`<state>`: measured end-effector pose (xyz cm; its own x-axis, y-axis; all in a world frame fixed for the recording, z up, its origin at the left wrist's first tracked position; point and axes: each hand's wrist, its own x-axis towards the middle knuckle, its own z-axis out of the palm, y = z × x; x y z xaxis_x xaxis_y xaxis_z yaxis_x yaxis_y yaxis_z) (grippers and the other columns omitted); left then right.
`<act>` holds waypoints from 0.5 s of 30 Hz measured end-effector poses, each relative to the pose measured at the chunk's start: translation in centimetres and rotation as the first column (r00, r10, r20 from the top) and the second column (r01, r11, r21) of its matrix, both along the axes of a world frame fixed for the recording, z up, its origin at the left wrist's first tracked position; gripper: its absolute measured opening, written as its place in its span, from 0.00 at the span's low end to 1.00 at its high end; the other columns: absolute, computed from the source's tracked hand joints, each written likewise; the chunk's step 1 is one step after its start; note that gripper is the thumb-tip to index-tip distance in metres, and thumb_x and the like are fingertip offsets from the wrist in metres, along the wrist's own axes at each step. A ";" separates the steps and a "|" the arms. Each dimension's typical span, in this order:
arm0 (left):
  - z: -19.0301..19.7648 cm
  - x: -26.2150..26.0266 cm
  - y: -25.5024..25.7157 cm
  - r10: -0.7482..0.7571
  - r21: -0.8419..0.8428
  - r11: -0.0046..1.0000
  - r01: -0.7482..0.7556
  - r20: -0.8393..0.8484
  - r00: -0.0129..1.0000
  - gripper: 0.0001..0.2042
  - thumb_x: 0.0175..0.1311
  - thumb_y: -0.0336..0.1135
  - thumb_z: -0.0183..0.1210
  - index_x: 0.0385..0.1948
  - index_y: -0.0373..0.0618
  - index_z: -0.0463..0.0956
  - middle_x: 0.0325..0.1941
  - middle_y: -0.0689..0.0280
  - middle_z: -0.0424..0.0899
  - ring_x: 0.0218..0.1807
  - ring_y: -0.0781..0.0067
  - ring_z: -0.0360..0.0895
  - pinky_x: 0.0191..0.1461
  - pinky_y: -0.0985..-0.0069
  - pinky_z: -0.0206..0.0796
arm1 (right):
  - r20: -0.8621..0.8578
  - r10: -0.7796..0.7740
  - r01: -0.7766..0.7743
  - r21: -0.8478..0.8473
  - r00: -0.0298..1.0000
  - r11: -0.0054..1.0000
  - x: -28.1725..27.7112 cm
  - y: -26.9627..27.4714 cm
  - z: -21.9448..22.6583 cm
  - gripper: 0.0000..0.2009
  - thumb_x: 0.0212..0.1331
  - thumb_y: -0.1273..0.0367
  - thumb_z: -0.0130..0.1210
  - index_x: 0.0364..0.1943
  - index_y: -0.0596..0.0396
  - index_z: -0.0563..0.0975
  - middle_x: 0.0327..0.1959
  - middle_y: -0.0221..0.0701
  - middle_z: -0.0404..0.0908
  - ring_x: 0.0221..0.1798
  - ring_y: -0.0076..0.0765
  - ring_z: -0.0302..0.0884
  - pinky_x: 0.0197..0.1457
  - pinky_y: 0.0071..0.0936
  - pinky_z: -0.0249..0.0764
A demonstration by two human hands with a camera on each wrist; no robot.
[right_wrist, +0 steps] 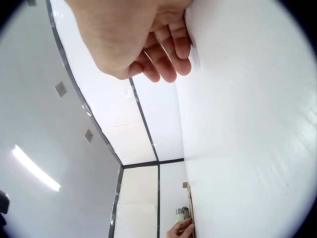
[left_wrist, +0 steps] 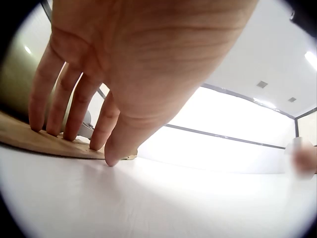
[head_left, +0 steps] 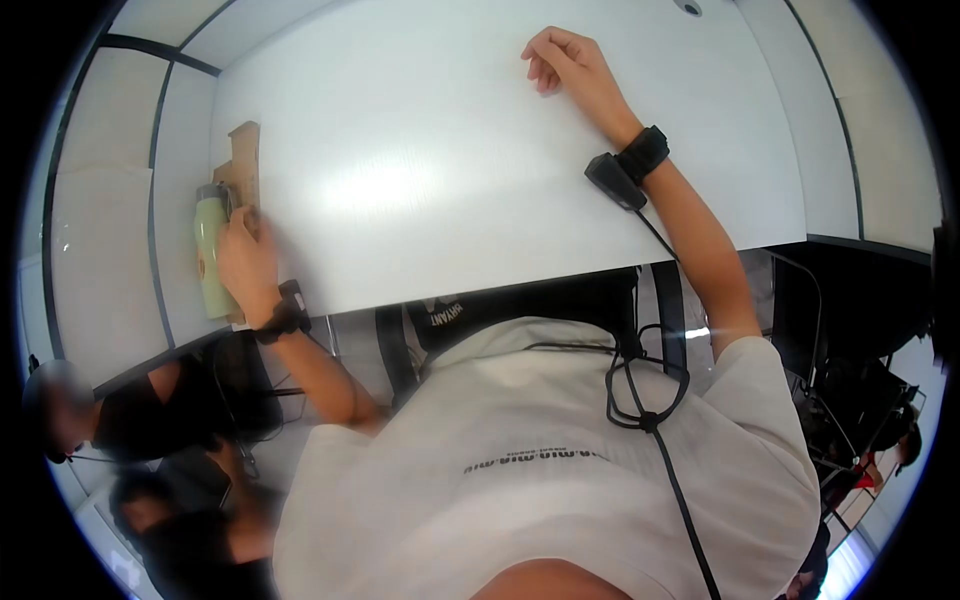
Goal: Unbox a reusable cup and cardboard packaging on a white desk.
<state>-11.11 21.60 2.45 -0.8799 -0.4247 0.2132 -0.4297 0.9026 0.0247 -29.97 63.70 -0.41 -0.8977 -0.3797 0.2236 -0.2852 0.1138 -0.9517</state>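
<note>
At the table's left edge my left hand (head_left: pixel 248 262) lies beside a green bottle (head_left: pixel 211 250) with a grey cap, over a piece of brown cardboard (head_left: pixel 245 160). In the left wrist view the fingertips of the left hand (left_wrist: pixel 94 99) touch the flat cardboard (left_wrist: pixel 44 141), fingers extended, and the thumb tip is at its edge by the white surface. My right hand (head_left: pixel 575 65) rests at the far right part of the table, its fingers loosely curled with nothing in them, as the right wrist view of this hand (right_wrist: pixel 153 44) also shows.
The white table (head_left: pixel 430 200) has upright panels (head_left: pixel 105 200) at its sides. A small grey round object (head_left: pixel 688 7) is at the far edge. A black cable (head_left: pixel 655 235) runs from the right wrist. Other people sit at the lower left, and chairs stand at the lower right.
</note>
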 end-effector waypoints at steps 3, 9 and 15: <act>0.1 -0.1 0.1 0.007 -0.006 1.000 -0.007 0.011 1.000 0.17 0.67 0.43 0.58 0.53 0.48 0.78 0.49 0.53 0.82 0.51 0.48 0.79 0.54 0.59 0.70 | -0.024 -0.001 0.001 0.008 1.000 1.000 -0.2 0.1 -0.4 0.14 0.72 0.65 0.45 0.37 0.56 0.80 0.26 0.27 0.80 0.27 0.18 0.76 0.32 0.17 0.75; -0.2 0.1 -0.2 -0.027 -0.009 1.000 0.027 -0.020 0.999 0.16 0.67 0.44 0.58 0.53 0.49 0.77 0.49 0.54 0.82 0.50 0.49 0.79 0.53 0.59 0.70 | -0.014 -0.011 0.011 0.018 1.000 1.000 -0.1 0.0 -0.3 0.14 0.72 0.65 0.44 0.37 0.56 0.80 0.26 0.27 0.80 0.27 0.18 0.76 0.32 0.18 0.76; 0.3 0.0 0.4 0.004 -0.019 1.000 -0.004 0.006 1.000 0.17 0.67 0.44 0.58 0.53 0.48 0.77 0.49 0.53 0.82 0.50 0.48 0.79 0.53 0.59 0.70 | 0.001 -0.012 0.012 0.013 1.000 1.000 0.0 0.0 -0.1 0.14 0.71 0.65 0.45 0.36 0.56 0.80 0.26 0.27 0.80 0.26 0.18 0.75 0.32 0.17 0.76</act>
<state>-11.13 21.99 2.71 -0.8795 -0.4243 0.2157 -0.4336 0.9011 0.0045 -29.92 63.69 -0.47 -0.9026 -0.3713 0.2176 -0.2824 0.1294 -0.9505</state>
